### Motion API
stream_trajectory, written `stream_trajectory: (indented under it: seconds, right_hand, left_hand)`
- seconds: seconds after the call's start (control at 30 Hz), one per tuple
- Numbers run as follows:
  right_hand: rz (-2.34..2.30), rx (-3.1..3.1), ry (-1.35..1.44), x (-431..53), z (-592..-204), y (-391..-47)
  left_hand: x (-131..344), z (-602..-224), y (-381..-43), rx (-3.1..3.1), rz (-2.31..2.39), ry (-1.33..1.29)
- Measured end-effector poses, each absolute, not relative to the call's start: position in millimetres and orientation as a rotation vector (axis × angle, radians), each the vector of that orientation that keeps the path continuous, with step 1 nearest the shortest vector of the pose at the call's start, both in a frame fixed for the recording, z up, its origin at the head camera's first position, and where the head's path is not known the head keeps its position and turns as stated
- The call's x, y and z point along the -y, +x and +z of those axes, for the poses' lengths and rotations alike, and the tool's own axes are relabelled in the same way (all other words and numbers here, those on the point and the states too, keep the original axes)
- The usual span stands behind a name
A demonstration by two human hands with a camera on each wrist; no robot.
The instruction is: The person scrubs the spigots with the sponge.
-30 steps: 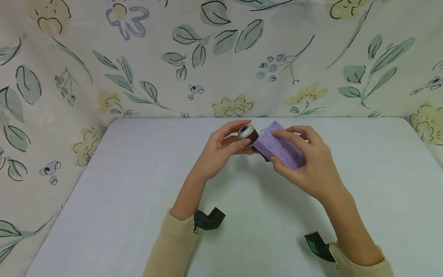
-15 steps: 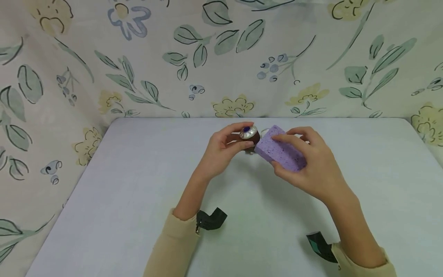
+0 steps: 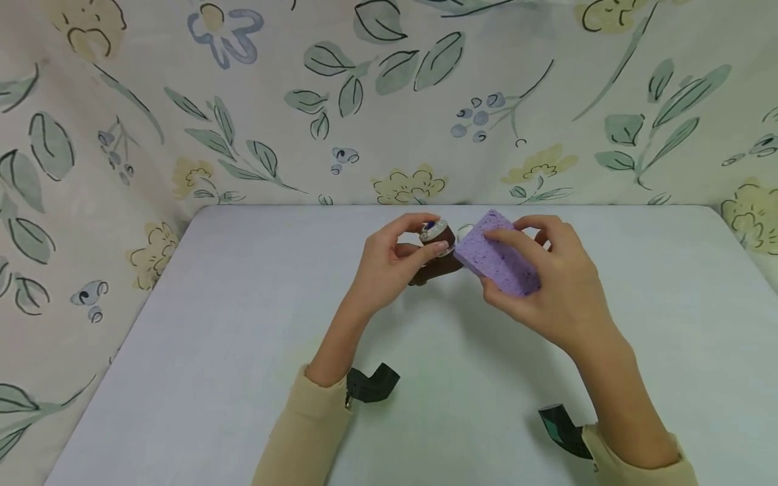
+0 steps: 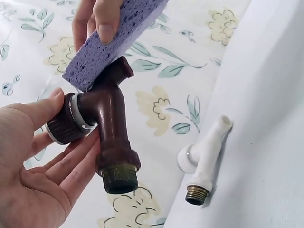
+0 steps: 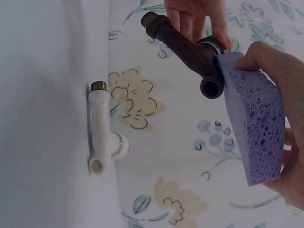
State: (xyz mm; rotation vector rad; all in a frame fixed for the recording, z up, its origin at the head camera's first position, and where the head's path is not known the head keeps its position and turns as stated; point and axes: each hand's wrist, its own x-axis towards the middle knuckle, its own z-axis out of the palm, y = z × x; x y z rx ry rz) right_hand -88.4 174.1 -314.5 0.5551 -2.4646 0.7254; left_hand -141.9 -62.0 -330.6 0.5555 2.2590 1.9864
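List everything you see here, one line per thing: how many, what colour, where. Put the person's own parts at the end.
Brown tap: one, dark brown, in the left hand
Sponge: one, purple, in the right hand, against the brown tap
White tap: one, white with a brassy threaded end, lying near the table's far edge
Table: one, white, below the hands
Patterned cloth: count unclear, pale with flowers and leaves, behind the table
Wrist devices: two, black, one at each cuff
Sleeves: two, beige, on both arms
Left hand: one, bare, gripping the brown tap's knob
Right hand: one, bare, holding the sponge
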Motion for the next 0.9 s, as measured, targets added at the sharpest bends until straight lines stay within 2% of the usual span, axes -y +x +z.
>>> stream_trajectory:
  seconds: [0.4, 0.9]
  right_hand:
    - [0.659, 2.37, 0.576, -180.2, -312.8, -91.0]
    - [1.515, 2.229, 0.355, -160.5, -315.4, -88.0]
  left_hand:
    - [60.9, -335.5, -147.9, -2.099, 2.138, 0.439]
    - [48.3, -337.7, -143.0, -1.705, 2.329, 0.496]
